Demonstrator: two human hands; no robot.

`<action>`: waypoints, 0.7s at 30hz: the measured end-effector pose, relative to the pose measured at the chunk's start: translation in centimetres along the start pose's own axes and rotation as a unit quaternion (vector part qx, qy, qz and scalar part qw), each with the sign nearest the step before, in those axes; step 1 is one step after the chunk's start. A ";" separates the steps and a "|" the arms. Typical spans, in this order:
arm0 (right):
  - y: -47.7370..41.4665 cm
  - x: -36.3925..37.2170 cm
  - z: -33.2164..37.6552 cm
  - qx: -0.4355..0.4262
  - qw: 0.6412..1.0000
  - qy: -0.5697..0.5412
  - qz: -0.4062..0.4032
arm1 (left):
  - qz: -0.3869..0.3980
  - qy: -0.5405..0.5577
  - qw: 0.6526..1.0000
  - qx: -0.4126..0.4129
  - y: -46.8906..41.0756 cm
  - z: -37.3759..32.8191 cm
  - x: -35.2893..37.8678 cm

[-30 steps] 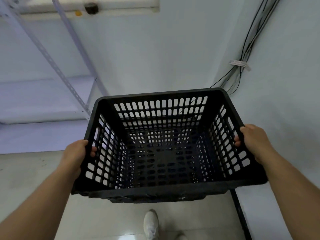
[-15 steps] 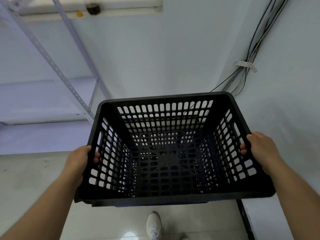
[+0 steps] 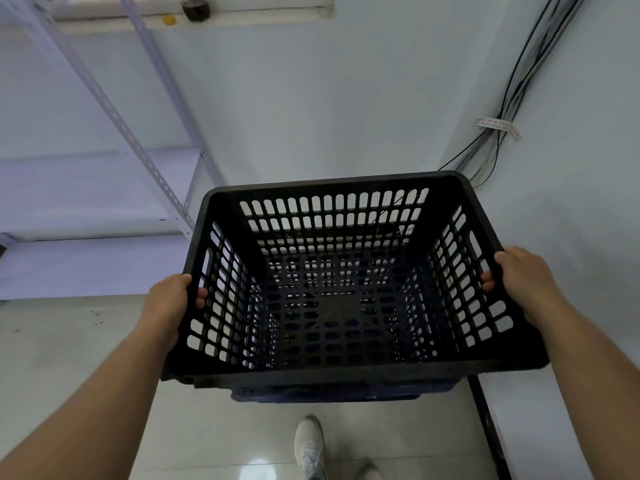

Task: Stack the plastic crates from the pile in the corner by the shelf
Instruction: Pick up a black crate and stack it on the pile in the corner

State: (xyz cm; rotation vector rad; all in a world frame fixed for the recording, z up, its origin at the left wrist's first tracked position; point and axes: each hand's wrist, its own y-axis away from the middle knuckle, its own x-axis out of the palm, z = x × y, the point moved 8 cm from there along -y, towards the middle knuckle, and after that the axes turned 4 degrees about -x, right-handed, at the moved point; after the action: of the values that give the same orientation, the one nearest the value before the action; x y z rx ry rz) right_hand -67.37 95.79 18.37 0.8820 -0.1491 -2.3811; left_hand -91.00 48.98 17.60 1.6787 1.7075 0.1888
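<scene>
Corner by the shelf [image 3: 145,140] | We grip a black crate [image 3: 346,306] by its side walls, left hand [image 3: 169,306] and right hand [image 3: 523,285] clamped through the slots | Over the last second it has sunk lower, onto a dark blue crate [image 3: 325,396] beneath | Nesting looks nearly done.

White slotted shelf upright [image 3: 138,140], black cables [image 3: 516,84] down the wall corner, white shoe [image 3: 309,445] on tiled floor [image 3: 69,341]

Matt black plastic crate [image 3: 332,306], glossy tiled floor [image 3: 221,427], perforated shelf upright [image 3: 138,140] seemingly painted metal.
</scene>
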 end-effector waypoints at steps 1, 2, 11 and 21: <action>0.2 -0.1 -0.1 0.005 1.000 -0.003 0.001 | 0.003 -0.002 1.000 0.000 0.0 0.1 -0.1; 0.4 -0.2 -0.3 0.007 1.000 -0.003 0.002 | 0.006 -0.005 1.000 0.000 0.0 0.2 -0.1; 2.8 -1.2 0.5 -0.032 0.999 0.017 -0.026 | -0.008 0.004 1.000 0.016 0.3 0.6 -1.0; 2.7 -1.4 0.3 -0.034 0.999 0.027 -0.027 | -0.017 0.002 1.000 0.013 0.4 1.0 -0.9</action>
State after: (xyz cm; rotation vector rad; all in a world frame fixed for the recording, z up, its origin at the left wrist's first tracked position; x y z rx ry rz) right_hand -65.41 94.32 20.18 0.9266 -0.0222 -2.3955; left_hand -90.20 47.89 17.46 1.6689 1.7462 0.1539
